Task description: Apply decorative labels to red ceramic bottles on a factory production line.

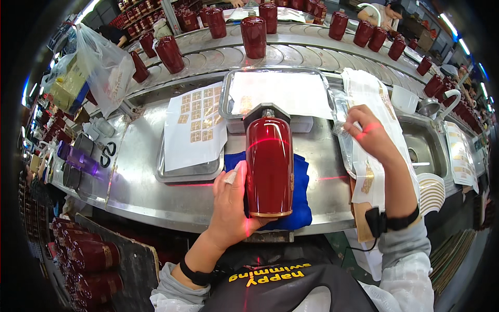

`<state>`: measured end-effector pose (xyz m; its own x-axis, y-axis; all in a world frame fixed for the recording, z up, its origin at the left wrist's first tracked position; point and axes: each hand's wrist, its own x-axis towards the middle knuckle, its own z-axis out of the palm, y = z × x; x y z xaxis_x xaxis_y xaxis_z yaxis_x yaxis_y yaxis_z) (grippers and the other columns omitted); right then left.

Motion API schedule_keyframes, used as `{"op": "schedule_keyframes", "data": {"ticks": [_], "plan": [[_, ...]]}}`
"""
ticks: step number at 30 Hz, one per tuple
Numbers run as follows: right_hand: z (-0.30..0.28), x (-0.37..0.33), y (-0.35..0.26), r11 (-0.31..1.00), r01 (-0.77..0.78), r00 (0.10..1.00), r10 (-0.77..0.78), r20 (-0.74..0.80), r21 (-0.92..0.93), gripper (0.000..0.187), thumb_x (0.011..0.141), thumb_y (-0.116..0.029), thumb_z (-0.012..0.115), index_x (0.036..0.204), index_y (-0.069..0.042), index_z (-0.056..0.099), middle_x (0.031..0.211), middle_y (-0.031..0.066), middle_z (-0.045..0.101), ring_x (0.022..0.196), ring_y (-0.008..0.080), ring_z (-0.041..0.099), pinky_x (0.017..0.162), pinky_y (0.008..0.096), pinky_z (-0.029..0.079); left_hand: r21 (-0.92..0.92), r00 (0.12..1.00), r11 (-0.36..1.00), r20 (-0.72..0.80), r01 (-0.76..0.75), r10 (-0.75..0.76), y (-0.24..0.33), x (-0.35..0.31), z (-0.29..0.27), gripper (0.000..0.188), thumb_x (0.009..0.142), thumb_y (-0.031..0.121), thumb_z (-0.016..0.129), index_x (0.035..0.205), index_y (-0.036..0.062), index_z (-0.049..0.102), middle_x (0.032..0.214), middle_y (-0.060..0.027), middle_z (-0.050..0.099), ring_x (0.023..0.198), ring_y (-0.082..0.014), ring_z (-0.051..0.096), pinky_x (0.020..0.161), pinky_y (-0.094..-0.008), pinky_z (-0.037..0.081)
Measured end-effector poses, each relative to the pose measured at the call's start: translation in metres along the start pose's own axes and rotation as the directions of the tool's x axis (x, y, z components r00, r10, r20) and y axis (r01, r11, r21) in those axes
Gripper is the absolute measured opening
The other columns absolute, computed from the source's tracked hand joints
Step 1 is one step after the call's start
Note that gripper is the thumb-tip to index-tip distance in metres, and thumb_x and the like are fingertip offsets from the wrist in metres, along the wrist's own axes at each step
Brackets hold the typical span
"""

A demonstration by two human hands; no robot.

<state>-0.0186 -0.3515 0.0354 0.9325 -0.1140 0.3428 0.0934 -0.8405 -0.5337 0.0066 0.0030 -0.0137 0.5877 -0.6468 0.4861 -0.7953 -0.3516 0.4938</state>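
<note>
A glossy dark red bottle [269, 171] lies tilted in front of me, its base toward me. Its neck end rests in a dark angular holder [284, 113]. Under the bottle is a folded blue cloth [301, 195]. My left hand [230, 200] grips the bottle's left side near the base, with a whitish scrap or wrap [231, 177] at one finger. My right hand [368, 130] is raised over the right-hand tray [345, 148], fingers curled together; what is at the fingertips is too small to tell. White sheets with gold stickers [367, 179] lie beside that hand.
Left of the bottle, a sheet of gold stickers [200, 122] covers a metal tray [189, 173]. Behind stands another tray [225, 99] with white paper. Farther back, a conveyor [218, 54] carries red bottles. Black scissors [107, 154] lie left; a sink [426, 148] is at right.
</note>
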Motion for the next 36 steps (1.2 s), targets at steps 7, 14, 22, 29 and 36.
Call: {"op": "schedule_keyframes", "data": {"ticks": [7,14,22,29,36], "plan": [[0.036,0.002,-0.123,0.931,0.176,0.956,-0.240,0.171,0.321,0.011,0.086,-0.008,0.067,0.086,-0.005,0.056,0.111,0.0123,0.051,0.104,0.0277,0.051,0.089,0.0361,0.043,-0.039,0.996,0.999,0.082,0.027,-0.023,0.000,0.005,-0.018,0.112,0.072,0.051,0.078,0.146,-0.0079,0.020,0.139,-0.0247,0.042,0.129,-0.0376,0.041,0.110,-0.0510,0.023],[0.061,0.004,-0.120,0.959,0.168,0.980,-0.188,0.071,0.227,0.013,0.085,-0.010,0.068,0.087,-0.004,0.058,0.111,0.0148,0.050,0.105,0.0314,0.051,0.090,0.0381,0.043,-0.722,0.947,0.640,0.066,0.262,-0.313,-0.017,0.049,-0.001,0.084,0.088,0.032,0.068,0.146,-0.0069,0.022,0.141,-0.0223,0.040,0.132,-0.0284,0.039,0.110,-0.0383,0.030],[0.072,-0.009,-0.116,0.920,0.112,0.971,-0.020,-0.240,0.376,0.020,0.081,-0.010,0.070,0.098,-0.003,0.063,0.114,0.0192,0.051,0.106,0.0354,0.052,0.091,0.0414,0.044,-0.855,0.912,0.419,0.138,0.306,-0.386,-0.018,0.071,0.011,0.074,0.093,0.025,0.063,0.144,-0.0090,0.021,0.136,-0.0205,0.043,0.125,-0.0237,0.045,0.106,-0.0352,0.036],[0.083,-0.040,-0.122,0.952,0.266,0.960,-0.249,-0.125,0.153,0.051,0.080,-0.009,0.071,0.129,-0.007,0.057,0.125,0.0190,0.046,0.113,0.0379,0.048,0.096,0.0442,0.042,-0.917,0.929,0.280,0.193,0.285,-0.316,-0.019,0.070,0.007,0.076,0.093,0.022,0.062,0.146,-0.0067,0.016,0.136,-0.0176,0.044,0.125,-0.0202,0.046,0.106,-0.0335,0.036],[0.084,-0.039,-0.118,0.952,0.270,0.959,-0.252,-0.133,0.144,0.053,0.081,-0.011,0.071,0.131,-0.006,0.055,0.126,0.0192,0.046,0.113,0.0382,0.047,0.096,0.0453,0.042,-0.921,0.919,0.244,0.216,0.304,-0.329,-0.021,0.072,0.007,0.075,0.094,0.021,0.061,0.146,-0.0055,0.016,0.135,-0.0164,0.046,0.123,-0.0190,0.046,0.105,-0.0327,0.037]]}}
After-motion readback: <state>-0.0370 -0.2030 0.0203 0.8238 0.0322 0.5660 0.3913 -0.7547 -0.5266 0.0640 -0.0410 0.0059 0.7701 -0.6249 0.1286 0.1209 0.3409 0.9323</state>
